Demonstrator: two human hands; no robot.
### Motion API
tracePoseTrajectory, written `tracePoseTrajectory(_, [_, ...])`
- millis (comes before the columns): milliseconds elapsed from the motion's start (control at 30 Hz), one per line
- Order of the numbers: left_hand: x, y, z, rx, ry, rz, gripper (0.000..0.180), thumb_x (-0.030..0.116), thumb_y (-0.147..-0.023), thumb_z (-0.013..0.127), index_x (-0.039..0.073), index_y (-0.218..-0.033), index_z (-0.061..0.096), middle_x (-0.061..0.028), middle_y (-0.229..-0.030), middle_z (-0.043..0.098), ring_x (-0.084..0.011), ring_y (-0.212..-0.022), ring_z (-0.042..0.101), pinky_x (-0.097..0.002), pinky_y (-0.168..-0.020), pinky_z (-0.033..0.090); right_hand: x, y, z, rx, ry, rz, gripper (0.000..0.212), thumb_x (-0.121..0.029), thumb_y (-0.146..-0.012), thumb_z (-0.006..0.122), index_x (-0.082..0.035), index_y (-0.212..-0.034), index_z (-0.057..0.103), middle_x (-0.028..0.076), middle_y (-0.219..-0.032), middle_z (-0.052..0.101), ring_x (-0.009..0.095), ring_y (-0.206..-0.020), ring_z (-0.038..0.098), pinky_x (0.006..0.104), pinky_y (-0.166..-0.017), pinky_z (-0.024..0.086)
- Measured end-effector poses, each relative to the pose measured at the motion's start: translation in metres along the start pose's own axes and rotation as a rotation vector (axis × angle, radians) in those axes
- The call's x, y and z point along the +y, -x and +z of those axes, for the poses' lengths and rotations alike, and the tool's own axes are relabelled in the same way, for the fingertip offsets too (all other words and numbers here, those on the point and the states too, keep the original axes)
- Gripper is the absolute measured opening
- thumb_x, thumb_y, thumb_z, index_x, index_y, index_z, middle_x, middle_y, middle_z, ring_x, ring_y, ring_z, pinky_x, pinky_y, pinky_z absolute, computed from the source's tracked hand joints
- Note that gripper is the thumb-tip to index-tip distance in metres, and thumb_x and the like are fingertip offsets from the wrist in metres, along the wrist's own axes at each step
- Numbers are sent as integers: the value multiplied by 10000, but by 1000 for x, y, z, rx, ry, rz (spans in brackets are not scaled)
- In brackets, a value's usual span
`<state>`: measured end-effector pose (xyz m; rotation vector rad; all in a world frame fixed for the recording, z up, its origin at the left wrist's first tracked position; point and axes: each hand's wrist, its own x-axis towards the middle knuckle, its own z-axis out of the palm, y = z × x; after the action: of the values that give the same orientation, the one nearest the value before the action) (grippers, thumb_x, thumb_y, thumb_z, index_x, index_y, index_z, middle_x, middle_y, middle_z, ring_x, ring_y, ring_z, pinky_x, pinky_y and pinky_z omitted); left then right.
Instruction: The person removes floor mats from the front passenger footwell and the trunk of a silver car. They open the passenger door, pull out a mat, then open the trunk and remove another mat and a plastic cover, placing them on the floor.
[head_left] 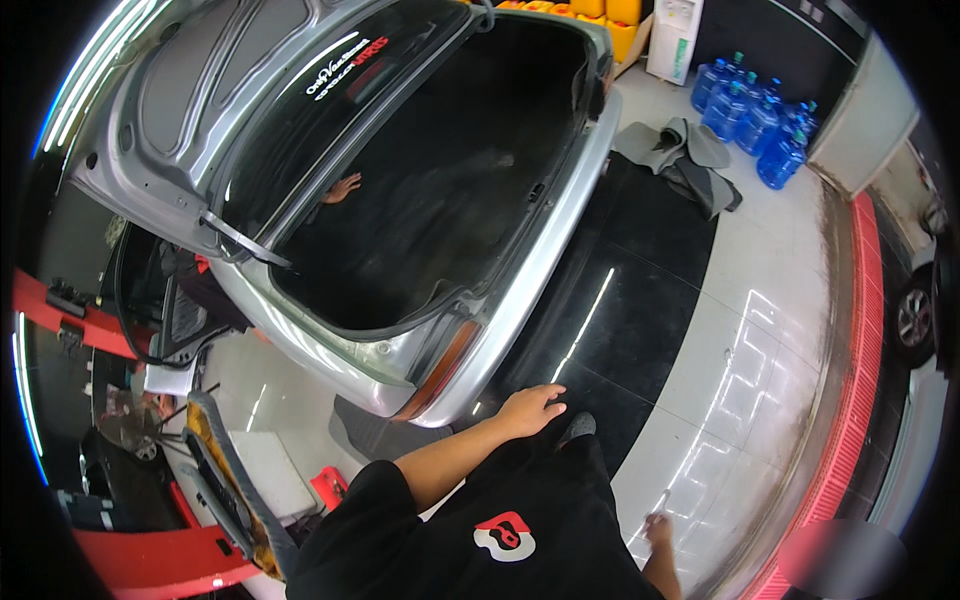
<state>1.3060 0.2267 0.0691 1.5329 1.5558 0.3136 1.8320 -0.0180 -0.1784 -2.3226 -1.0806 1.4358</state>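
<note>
Two bare hands show, and neither has hold of anything. The left hand (532,408) hangs at the person's front, fingers loosely spread and palm down, touching nothing; it sits just off the rear corner of the silver car (560,225), close beside the amber-and-red tail lamp (440,372). The right hand (658,528) hangs low by the person's side, well apart from the car, over the glossy white tiled floor (740,340); its fingers are small and blurred, so how far they are parted cannot be told, but no object is in them.

The car's open black-lined boot (440,190) lies ahead of and above the left hand, its raised silver lid (200,90) tilted away at the far side. The car's long rear edge runs diagonally from the tail lamp up toward the far end of the room. The left hand is plainly the nearer one.

Another person's hand (343,187) rests inside the boot. Beyond the car stand blue water bottles (755,120) beside grey floor mats (680,155).
</note>
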Motion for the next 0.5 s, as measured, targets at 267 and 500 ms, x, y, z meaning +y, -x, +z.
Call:
tracePoseTrajectory(267, [68,-31,-73,136,23,76,472,339,-1016,623,78,-1405,577,-157,-1356,653,-346,-1261,615,-418,-1068,479,-369,-164,-104,127,-80,-373,378,-209,-994,629,-3,-1310,613,5,-889,616,101,-761,549,248,-670,440])
tracePoseTrajectory(500, [26,-58,-255,248,107,-225,420,195,-968,709,70,-1360,626,-126,-1268,715,-210,-1070,712,-337,-901,556,-517,-185,20,-146,-186,-391,391,-187,-976,642,-52,-1343,623,34,-1040,658,122,-887,611,265,-784,479])
